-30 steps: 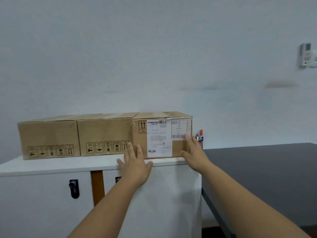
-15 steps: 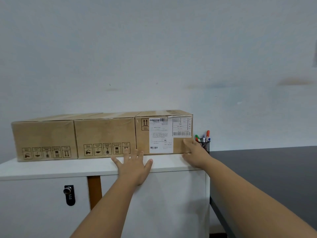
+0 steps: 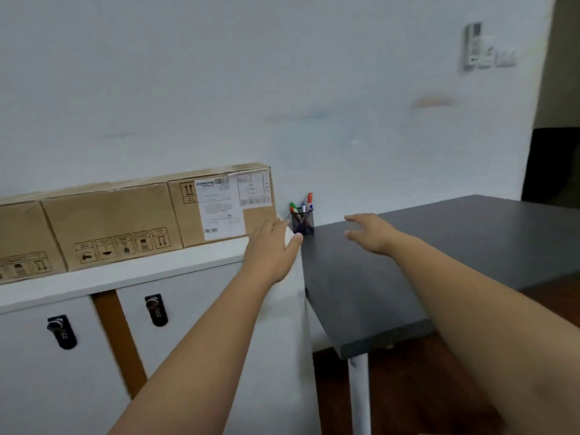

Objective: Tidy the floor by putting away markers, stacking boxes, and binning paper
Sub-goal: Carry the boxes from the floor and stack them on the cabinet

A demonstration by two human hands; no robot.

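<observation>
Head view: three cardboard boxes (image 3: 131,221) in a row on the white cabinet (image 3: 150,277). Markers (image 3: 301,204) upright in a mesh holder (image 3: 303,222) on the dark bench (image 3: 439,252). My left hand (image 3: 273,249), fingers straight, by the rightmost box; my right hand (image 3: 372,232), fingers relaxed, over the bench, holding nothing.

white cabinet (image 3: 150,277): three cardboard boxes (image 3: 116,224) in a row | dark table (image 3: 439,246): mesh marker cup (image 3: 303,222)

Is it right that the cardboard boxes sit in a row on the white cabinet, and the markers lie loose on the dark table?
Not quite. The head view shows the markers standing in a mesh pen cup on the dark table, not loose. The cardboard boxes do sit in a row on the white cabinet.
</observation>
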